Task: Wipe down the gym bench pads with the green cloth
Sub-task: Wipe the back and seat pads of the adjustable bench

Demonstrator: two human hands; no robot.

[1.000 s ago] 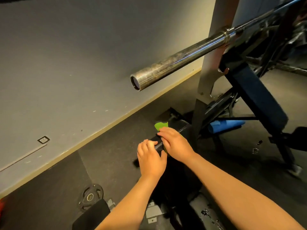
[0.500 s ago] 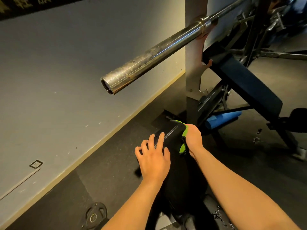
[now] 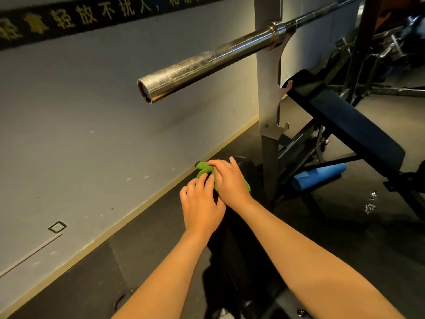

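- right hand (image 3: 230, 183) is lying palm down over the green cloth (image 3: 203, 168), fingers nearly straight and pointing left, pressing the cloth onto the black pad (image 3: 245, 164); fingers are not curling round it
- green cloth is sitting bunched under the right hand; one end is sticking out past the fingertips on the left, and a small corner is peeking out on the right by the wrist
- left hand (image 3: 200, 204) is resting just below and left of the right hand, fingers loosely spread and only slightly bent, gripping nothing; its fingertips are touching the lower edge of the cloth
- both hands are lying close together, left thumb side right up against the right hand
- black pad is running from under the hands toward the camera between the forearms; it is very dark, so its shape is hard to tell
- barbell (image 3: 207, 62) is sticking out above the hands, resting in a hook on the grey rack upright (image 3: 268, 100)
- navy bench pad (image 3: 345, 125) is sloping down to the right of the upright, well apart from the hands
- blue rolled mat (image 3: 319, 176) is lying on the floor (image 3: 138, 245) under that bench
- grey wall (image 3: 92, 111) is filling the left side, with a black banner (image 3: 92, 16) of gold characters running along the top and a small socket plate (image 3: 57, 226) sitting low down
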